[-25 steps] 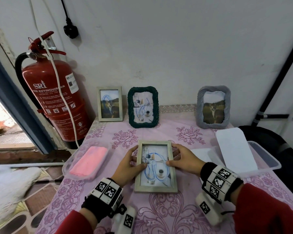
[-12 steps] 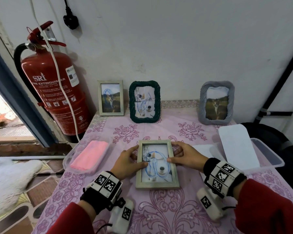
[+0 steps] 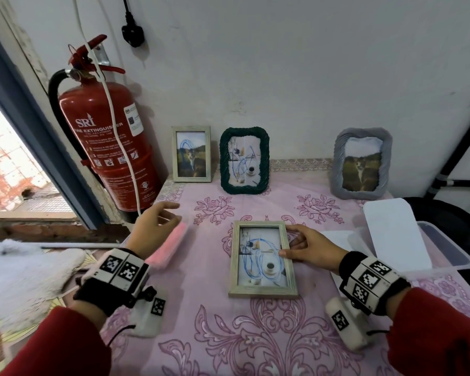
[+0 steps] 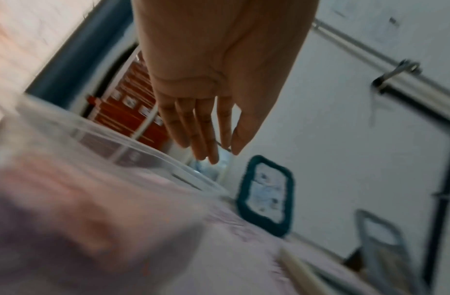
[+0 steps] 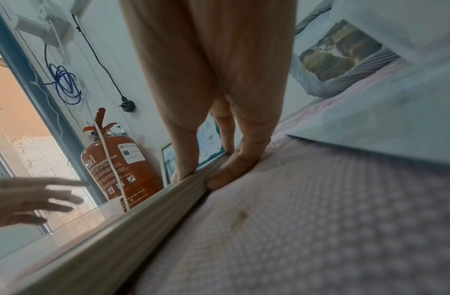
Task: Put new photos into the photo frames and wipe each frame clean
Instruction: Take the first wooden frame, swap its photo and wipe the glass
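A light wooden photo frame (image 3: 262,290) lies flat mid-table, its photo scribbled with blue lines. My right hand (image 3: 286,240) holds its right rail, thumb on top and fingers curled against the outer side; the right wrist view shows that grip (image 5: 213,175) on the rail (image 5: 143,215). My left hand (image 3: 174,213) hovers with fingers straight and empty over the pink cloth (image 3: 168,245) in a clear tub (image 4: 143,147). The left wrist view shows those straight fingers (image 4: 206,147).
Against the wall stand a small wooden frame (image 3: 192,154), a dark green frame (image 3: 244,160) and a grey frame (image 3: 362,164). A red fire extinguisher (image 3: 106,147) stands at the left. A clear tub (image 3: 445,245) with white sheets (image 3: 396,234) sits at the right.
My left hand has let go of the frame's left edge and moved left and up over the pink cloth. The right hand stays on the right rail.
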